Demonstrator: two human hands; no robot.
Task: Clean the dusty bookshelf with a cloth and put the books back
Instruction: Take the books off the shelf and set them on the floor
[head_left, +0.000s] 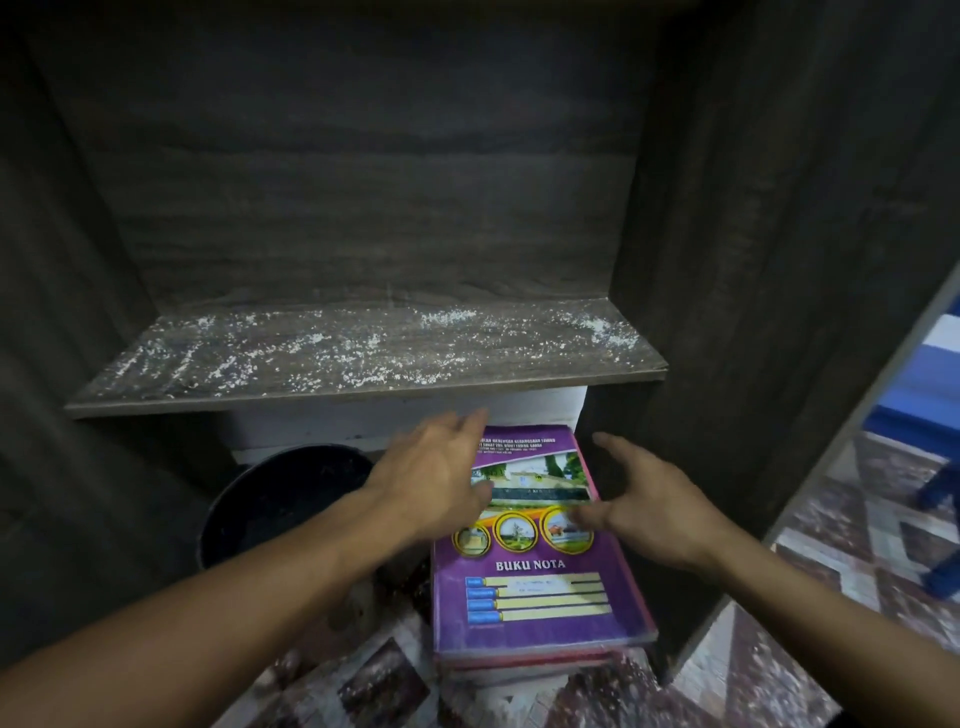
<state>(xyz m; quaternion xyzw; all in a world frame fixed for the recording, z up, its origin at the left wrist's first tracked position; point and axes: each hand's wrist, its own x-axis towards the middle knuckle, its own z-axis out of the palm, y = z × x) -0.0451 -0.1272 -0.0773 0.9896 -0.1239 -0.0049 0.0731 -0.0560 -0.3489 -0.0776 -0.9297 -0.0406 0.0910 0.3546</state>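
A dark wood bookshelf has one shelf board (363, 358) covered in white dust specks and bare of books. Below it, on the floor, lies a stack of books (540, 587) with a purple "BUKU NOTA" notebook on top and red covers underneath. My left hand (436, 478) hovers over the stack's upper left edge, fingers spread, holding nothing. On the other side, my right hand (649, 504) is open by the stack's upper right edge, thumb over the cover. No cloth is in view.
A black round bucket (275, 499) stands on the floor left of the books, under the shelf. The shelf's right side panel (727, 312) rises close beside the stack. Patterned floor tiles (831, 571) and blue furniture (924, 384) lie to the right.
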